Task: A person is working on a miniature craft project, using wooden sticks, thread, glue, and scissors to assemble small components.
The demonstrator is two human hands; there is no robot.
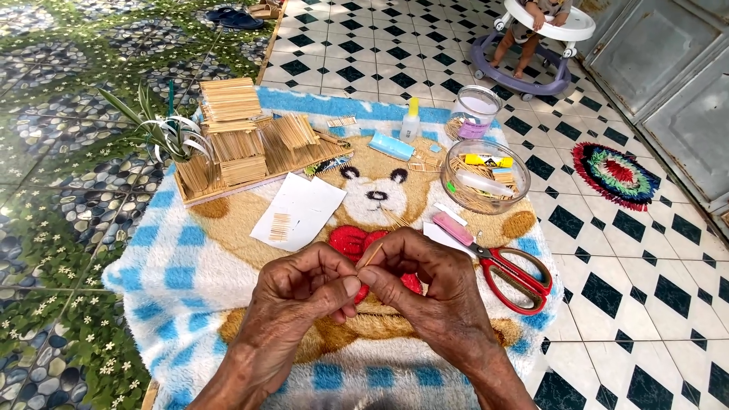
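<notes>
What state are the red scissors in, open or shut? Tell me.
Shut. The red scissors lie flat on the blanket, blades together, right of the right hand.

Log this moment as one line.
left hand: pinching thin stick | right hand: pinching same stick | surface: bear blanket | nearby: red scissors, stick house

The stick (370, 254) pinched between the left hand (304, 292) and right hand (433, 292) looked like pale, matt wood. The blanket (182, 273) under them was fluffy, napped cloth. The scissors (505, 269) had glossy red plastic handles and dull metal blades. The model (243, 140) was built of bare, unvarnished wooden sticks. The sheet (304, 209) was plain matt white paper. The bowl (486, 178) and jar (472, 110) were clear, shiny plastic. The floor tiles (364, 45) looked smooth and glazed
</notes>
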